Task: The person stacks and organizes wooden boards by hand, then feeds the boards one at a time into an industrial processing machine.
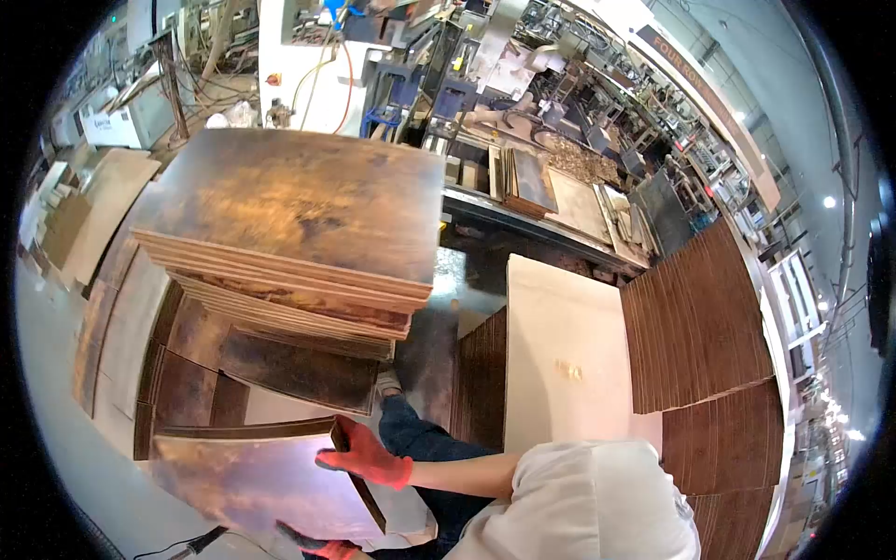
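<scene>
A brown, mottled wooden board (261,481) is tilted low in front of me, with a dark edge along its top and right side. My right hand (369,455), in a red glove, is closed around its right edge near the upper corner. My left hand (322,545), gloved in red with dark fingertips, grips the lower edge near the bottom of the view and is partly cut off. Just beyond is a tall stack of similar boards (299,210), its top face marbled brown. Darker boards (299,364) lie under and beside that stack.
A pale panel (565,359) tops a stack to my right, beside tall stacks of dark brown sheets (695,322). Behind runs a machine bed (532,219) with boards on it. My leg (411,434) stands between the stacks. A cable (201,541) lies at bottom left.
</scene>
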The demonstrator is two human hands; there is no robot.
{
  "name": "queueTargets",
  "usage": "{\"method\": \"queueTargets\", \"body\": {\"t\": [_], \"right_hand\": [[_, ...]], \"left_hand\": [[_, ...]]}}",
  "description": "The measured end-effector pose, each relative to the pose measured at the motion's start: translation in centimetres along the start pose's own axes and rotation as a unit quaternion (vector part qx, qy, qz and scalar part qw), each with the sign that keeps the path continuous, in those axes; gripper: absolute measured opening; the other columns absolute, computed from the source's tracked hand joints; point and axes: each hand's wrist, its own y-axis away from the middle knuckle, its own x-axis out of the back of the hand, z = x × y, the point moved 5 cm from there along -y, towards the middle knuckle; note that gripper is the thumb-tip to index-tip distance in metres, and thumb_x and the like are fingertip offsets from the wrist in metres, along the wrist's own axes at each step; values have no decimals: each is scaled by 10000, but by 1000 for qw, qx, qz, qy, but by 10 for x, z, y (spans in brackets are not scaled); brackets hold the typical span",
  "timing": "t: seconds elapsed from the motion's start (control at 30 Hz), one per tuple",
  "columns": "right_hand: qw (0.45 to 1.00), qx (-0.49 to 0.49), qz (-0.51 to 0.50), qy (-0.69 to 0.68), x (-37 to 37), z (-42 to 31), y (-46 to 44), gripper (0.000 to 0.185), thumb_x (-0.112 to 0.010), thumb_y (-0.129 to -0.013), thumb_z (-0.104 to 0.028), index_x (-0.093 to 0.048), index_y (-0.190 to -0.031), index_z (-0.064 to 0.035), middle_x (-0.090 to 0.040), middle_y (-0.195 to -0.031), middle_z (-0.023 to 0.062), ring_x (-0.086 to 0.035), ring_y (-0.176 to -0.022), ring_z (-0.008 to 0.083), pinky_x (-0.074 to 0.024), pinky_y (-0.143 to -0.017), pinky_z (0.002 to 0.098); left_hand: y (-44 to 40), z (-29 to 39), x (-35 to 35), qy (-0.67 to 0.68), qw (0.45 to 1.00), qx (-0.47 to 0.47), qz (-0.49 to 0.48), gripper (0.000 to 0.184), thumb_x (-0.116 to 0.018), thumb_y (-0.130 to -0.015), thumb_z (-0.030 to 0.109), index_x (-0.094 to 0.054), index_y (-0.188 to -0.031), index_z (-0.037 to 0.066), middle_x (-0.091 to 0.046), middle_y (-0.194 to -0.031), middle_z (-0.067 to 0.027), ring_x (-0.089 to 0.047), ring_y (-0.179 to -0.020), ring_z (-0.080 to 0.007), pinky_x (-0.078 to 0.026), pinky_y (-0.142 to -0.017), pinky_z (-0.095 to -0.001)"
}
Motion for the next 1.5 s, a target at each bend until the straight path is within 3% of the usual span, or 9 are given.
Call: {"method": "queueTargets", "body": {"t": [0.4,0.6,0.7,0.73,0.83,0.93,1.17,1.3,1.5], "right_hand": [[940,295,-104,-132,154,-172,96,685,-761,-724,-376,-474,-1217,4,-570,-1061,58,-509,-999,123,-395,-855,289],[956,202,58,-204,244,-142,140,390,-654,-811,-217,-557,-1140,-32,-594,-1043,58,-550,-970,148,-446,-852,314],[783,499,350,121,351,13,114,214,-510,-934,-88,-589,-1126,-34,-614,-1079,78,-556,-1002,162,-458,-921,344],[858,426,285,-15,337,-63,114,218,-527,-930,-145,-596,-1110,-43,-613,-1068,61,-555,-998,151,-454,-915,332],[883,162,180,-403,309,-202,103,253,-566,-910,-258,-613,-1075,-71,-609,-1041,16,-556,-978,130,-444,-904,307],[907,185,172,-337,312,-267,82,265,-571,-895,-315,-620,-1043,-101,-602,-990,-23,-556,-930,118,-434,-893,293],[936,193,140,-260,334,-262,-64,259,-623,-841,-371,-596,-908,-122,-560,-870,-32,-543,-848,112,-427,-807,285],[921,192,86,-327,310,-269,-117,275,-615,-842,-323,-611,-1025,-118,-609,-962,6,-578,-896,158,-451,-822,309],[900,268,113,-326,313,-246,-190,382,-565,-865,-398,-575,-1114,-109,-588,-1068,44,-564,-978,199,-452,-863,349]], "left_hand": [[94,158,-129,-25,988,-140,65,511,-493,-933,367,-424,-1327,49,-452,-1340,-106,-493,-1162,-266,-400,-991,-418],[131,224,-132,57,968,-229,85,477,-487,-948,340,-460,-1296,16,-493,-1295,-96,-510,-1135,-247,-400,-995,-372],[128,245,-168,144,959,-242,0,462,-484,-955,326,-478,-1280,-1,-513,-1273,-92,-519,-1122,-237,-400,-996,-349],[142,276,-221,231,966,-86,-80,456,-448,-976,336,-465,-1317,33,-499,-1304,-71,-498,-1156,-214,-400,-999,-345],[132,311,-276,220,963,-91,-130,446,-520,-950,357,-491,-1286,66,-558,-1230,-66,-537,-1099,-196,-445,-940,-340],[101,326,-320,205,932,-25,-297,362,-524,-957,290,-542,-1247,75,-568,-1210,-16,-541,-1085,-134,-453,-908,-301],[-37,302,-391,-30,973,40,-223,492,-573,-851,537,-621,-1145,145,-626,-1044,64,-533,-758,-112,-407,-593,-254],[-84,308,-416,-57,989,-131,43,655,-792,-712,362,-528,-1153,-44,-608,-1030,-125,-574,-965,-174,-488,-793,-360],[-175,312,-437,-162,970,-183,21,1131,-768,-623,569,-233,-1391,-66,-339,-1409,-230,-316,-1330,-331,-292,-1079,-382]]}}
